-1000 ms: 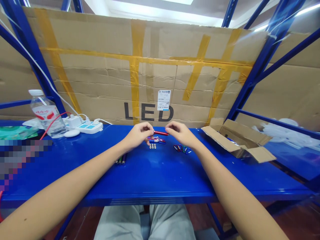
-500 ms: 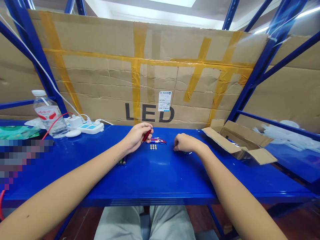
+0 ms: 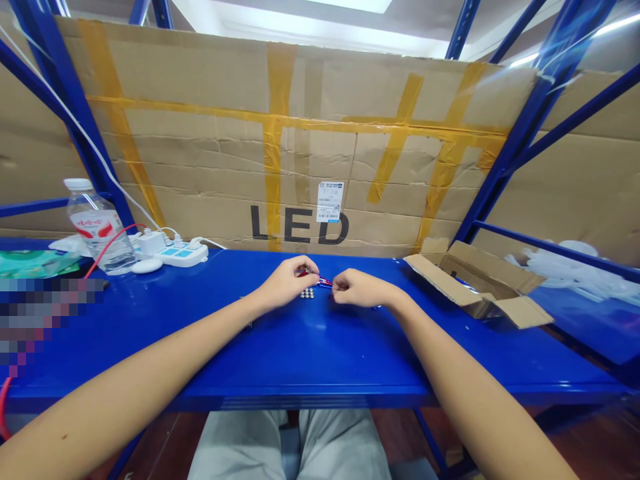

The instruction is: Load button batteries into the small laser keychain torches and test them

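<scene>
My left hand (image 3: 293,280) is closed around a small red tube (image 3: 301,273), mostly covered by the fingers. A small grid of silver button cells (image 3: 307,293) lies on the blue table just below those fingertips. Behind them, shiny red and blue pieces (image 3: 325,283) show between my two hands. Across from it, my right hand (image 3: 357,288) is pinched, its fingertips pointing at the left hand; what they hold is too small and hidden to make out. Part of a small blue item (image 3: 377,307) peeks out under the right wrist.
An open cardboard box (image 3: 475,283) stands on the right of the blue table (image 3: 310,360). At the left are a water bottle (image 3: 97,227), a white power strip (image 3: 183,254) and a red cable (image 3: 103,252). A large taped carton (image 3: 215,153) walls off the back.
My left hand has tipped forward and shifted right, lowering the red tube near the button cells. My right hand has moved left, so the hands are closer together.
</scene>
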`<state>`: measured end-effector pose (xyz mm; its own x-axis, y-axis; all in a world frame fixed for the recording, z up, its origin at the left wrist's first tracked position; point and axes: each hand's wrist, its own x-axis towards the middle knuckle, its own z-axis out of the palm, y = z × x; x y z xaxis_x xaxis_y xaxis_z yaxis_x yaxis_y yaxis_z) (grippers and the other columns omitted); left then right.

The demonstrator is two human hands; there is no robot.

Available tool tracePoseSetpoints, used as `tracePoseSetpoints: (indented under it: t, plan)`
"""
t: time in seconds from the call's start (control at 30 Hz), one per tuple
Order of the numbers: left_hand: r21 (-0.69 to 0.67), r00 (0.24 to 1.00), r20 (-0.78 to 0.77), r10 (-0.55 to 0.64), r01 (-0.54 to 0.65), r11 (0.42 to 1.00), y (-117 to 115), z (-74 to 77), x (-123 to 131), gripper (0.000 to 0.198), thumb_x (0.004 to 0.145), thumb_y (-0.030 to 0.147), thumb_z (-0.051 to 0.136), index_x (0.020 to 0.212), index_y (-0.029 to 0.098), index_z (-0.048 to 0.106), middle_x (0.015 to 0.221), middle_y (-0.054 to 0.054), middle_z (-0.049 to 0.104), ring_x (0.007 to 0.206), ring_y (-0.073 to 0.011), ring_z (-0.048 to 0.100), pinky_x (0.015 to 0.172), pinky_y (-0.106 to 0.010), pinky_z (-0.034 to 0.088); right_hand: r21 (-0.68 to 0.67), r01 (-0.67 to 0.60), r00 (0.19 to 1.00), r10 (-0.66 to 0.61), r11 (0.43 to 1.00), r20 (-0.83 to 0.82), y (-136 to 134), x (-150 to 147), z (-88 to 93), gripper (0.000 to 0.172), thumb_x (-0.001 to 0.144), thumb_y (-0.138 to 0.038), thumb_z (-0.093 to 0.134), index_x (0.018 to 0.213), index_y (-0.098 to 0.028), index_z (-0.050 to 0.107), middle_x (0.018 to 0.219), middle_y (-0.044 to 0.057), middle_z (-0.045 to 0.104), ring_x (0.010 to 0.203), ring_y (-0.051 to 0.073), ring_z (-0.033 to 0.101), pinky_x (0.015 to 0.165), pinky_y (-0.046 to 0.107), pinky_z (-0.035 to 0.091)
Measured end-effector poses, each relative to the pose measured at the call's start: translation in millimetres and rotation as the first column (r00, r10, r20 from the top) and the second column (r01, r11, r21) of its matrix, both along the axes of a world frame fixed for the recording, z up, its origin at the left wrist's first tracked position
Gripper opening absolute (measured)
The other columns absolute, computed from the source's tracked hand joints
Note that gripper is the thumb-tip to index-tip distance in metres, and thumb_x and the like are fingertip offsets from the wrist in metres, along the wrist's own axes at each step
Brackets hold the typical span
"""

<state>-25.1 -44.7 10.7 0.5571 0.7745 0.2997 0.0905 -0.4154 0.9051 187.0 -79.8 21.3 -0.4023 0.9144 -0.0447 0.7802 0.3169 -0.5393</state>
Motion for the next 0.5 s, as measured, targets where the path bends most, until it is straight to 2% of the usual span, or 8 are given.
tracePoseSetpoints:
  t: [0.13, 0.23, 0.33, 0.4, 0.5]
  plan:
    - [0.277, 0.985, -0.167, -0.050, 0.095, 0.956, -5.9, -6.2, -1.5, 0.012, 0.082, 0.025, 0.061, 0.091, 0.017, 0.064, 0.078, 0.000, 0.062, 0.071, -0.0127, 0.054, 0.066, -0.026, 0.042, -0.048, -0.098, 0.954, 0.080, 0.994, -0.289, -3.5, -5.5, 4.3, 0.010, 0.080, -0.023, 0.052, 0.074, -0.017, 0.057, 0.065, -0.003, 0.054, 0.056, 0.009, 0.046, 0.052, 0.022, 0.037]
    - [0.405, 0.968, -0.251, 0.006, 0.099, 0.909, -8.4, -6.7, -3.5, 0.013, 0.087, 0.026, 0.055, 0.091, 0.017, 0.065, 0.076, 0.001, 0.062, 0.068, -0.0126, 0.052, 0.065, -0.026, 0.039, -0.080, -0.123, 0.918, 0.083, 0.989, -0.389, -5.0, -7.8, 5.5, 0.015, 0.084, -0.031, 0.056, 0.079, -0.016, 0.057, 0.073, -0.001, 0.057, 0.061, 0.010, 0.052, 0.057, 0.023, 0.044]
    - [0.457, 0.966, -0.248, 0.079, 0.045, 0.888, -7.8, -5.3, -4.3, 0.014, 0.088, 0.027, 0.054, 0.089, 0.017, 0.064, 0.071, 0.002, 0.061, 0.064, -0.0123, 0.051, 0.061, -0.025, 0.037, -0.085, -0.123, 0.878, 0.069, 0.989, -0.473, -5.4, -9.7, 4.7, 0.023, 0.086, -0.039, 0.061, 0.081, -0.017, 0.055, 0.077, 0.000, 0.060, 0.064, 0.011, 0.058, 0.062, 0.024, 0.049]
    - [0.475, 0.969, -0.216, 0.118, -0.001, 0.880, -6.7, -4.5, -3.9, 0.015, 0.089, 0.028, 0.054, 0.088, 0.017, 0.063, 0.072, 0.001, 0.062, 0.064, -0.0125, 0.052, 0.062, -0.025, 0.038, -0.153, -0.133, 0.831, 0.026, 0.979, -0.556, -5.7, -11.6, 3.7, 0.028, 0.086, -0.044, 0.062, 0.085, -0.018, 0.053, 0.079, 0.002, 0.064, 0.066, 0.013, 0.063, 0.063, 0.027, 0.052]
    - [0.497, 0.970, -0.175, 0.168, -0.061, 0.866, -5.7, -3.7, -3.1, 0.014, 0.090, 0.028, 0.054, 0.086, 0.017, 0.062, 0.073, 0.001, 0.064, 0.064, -0.0125, 0.053, 0.064, -0.026, 0.040, -0.225, -0.156, 0.747, -0.035, 0.962, -0.664, -5.4, -17.0, 1.0, 0.030, 0.085, -0.046, 0.064, 0.085, -0.018, 0.052, 0.073, 0.004, 0.066, 0.060, 0.016, 0.065, 0.056, 0.030, 0.054]
